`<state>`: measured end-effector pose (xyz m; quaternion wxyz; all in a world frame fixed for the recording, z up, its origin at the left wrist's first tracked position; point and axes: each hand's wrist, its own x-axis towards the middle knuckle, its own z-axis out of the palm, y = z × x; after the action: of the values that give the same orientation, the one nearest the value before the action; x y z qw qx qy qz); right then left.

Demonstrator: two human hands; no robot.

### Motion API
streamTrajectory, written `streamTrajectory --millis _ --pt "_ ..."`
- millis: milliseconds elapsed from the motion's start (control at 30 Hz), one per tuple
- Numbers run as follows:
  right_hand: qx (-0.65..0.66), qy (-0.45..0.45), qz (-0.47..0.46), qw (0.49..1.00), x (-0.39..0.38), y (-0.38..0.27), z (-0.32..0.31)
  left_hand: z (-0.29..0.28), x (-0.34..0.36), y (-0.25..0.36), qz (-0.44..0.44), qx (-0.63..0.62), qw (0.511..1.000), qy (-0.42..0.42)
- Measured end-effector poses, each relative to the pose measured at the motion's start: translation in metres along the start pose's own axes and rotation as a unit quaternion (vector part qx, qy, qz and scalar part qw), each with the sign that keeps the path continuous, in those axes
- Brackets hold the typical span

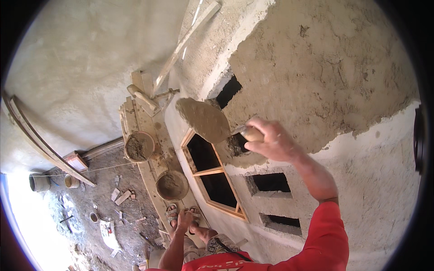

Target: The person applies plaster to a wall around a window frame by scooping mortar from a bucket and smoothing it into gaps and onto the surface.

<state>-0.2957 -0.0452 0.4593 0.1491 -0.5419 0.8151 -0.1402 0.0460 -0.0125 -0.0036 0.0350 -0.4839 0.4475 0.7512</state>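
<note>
Right hand (271,141) clamped round trowel (205,119) handle, blade loaded with mortar by plastered wall (325,67), left hand (184,220) hung free, fingers loosely apart.

**Materials and surface finishes at the plastered wall**

Wall (325,67): rough, matt, earth-coloured plaster, cracked and lumpy; below it a smoother, paler coat. Trowel (203,119), held against the wall by the right hand (271,142): flat blade coated in wet, grey-brown mortar, with a smooth wooden grip. Window frame (212,171), below the trowel: pale, planed wood. Plank scaffold (149,135), left of the wall: raw, mortar-stained timber bearing two crusted pans (140,147). Sleeve (323,239): red matt cloth.
</note>
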Motion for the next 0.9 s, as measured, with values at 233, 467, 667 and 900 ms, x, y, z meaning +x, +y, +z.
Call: streamTrajectory --millis 233,467,667,900 --pt "0.413 -0.126 0.129 0.893 0.052 0.019 -0.066 -0.026 0.030 -0.038 0.023 -0.108 0.990 0.086" --pt "0.116 0.400 0.210 0.884 0.019 0.103 -0.167 -0.039 0.046 -0.070 -0.026 -0.017 0.995 0.091" --pt "0.032 0.232 0.247 0.940 -0.009 0.066 -0.044 -0.011 0.035 -0.075 0.104 -0.003 0.995 0.001" --pt "0.126 -0.155 0.135 0.970 -0.041 0.117 0.344 0.046 0.049 -0.149 -0.056 -0.117 0.992 -0.005"
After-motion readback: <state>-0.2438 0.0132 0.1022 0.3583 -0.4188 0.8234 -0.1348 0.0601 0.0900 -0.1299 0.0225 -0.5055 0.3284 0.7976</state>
